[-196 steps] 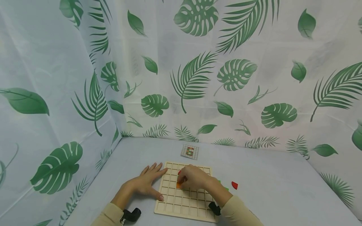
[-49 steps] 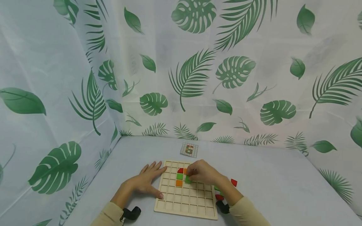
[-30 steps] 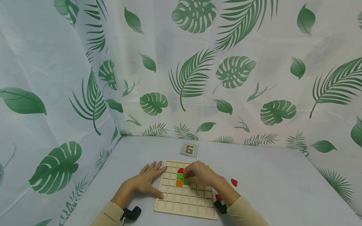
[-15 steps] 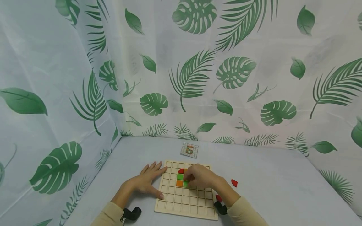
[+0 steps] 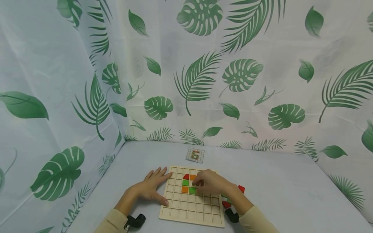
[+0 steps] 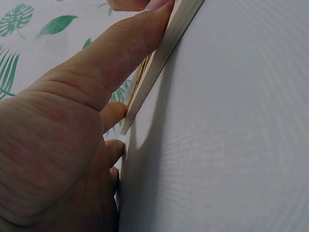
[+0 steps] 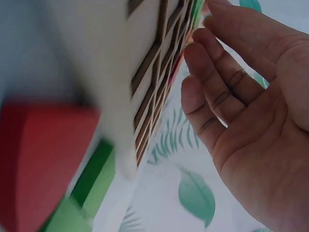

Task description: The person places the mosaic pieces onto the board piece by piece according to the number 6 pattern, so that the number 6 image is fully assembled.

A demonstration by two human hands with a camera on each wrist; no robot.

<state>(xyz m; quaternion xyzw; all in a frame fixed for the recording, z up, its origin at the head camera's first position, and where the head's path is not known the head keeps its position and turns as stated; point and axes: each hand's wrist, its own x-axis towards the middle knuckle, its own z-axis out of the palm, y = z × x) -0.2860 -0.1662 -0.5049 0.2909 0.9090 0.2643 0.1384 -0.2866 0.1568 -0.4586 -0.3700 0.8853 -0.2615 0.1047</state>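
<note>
Rising behind everything on the far and left sides, the curtain (image 5: 262, 84), creased cloth printed with green leaves. Down to the table (image 5: 276, 184), pale and matte, and there, near me and central, the board (image 5: 191, 214): light wood, grain showing along its edge, thin ribs fencing off square cells. Now my left hand (image 5: 150, 188), lying at the board's left rim, fingers straight and spread apart, thumb resting on the edge. Across to my right hand (image 5: 211, 182), over the middle of the board, fingers bent, tips close to the tiles; whether they pinch anything I can't tell. Setting tiles into cells looks like the step in hand, and I'd say the next move calls for a light, square touch, so no neighbour gets nudged. Beyond the far rim sits the card (image 5: 195, 155), thin, gridded, with a coloured figure. Smallest now, the seated tiles: a red quarter-round (image 5: 186, 176) farthest left, an orange square (image 5: 192, 177) right beside it, a green square (image 5: 185, 183) nearer, then a second orange (image 5: 185, 189) and a second green (image 5: 192, 190) side by side. Off to the right, loose: a curved-sided red piece (image 5: 241, 188), another red (image 5: 226, 204) close to the rim.
</note>
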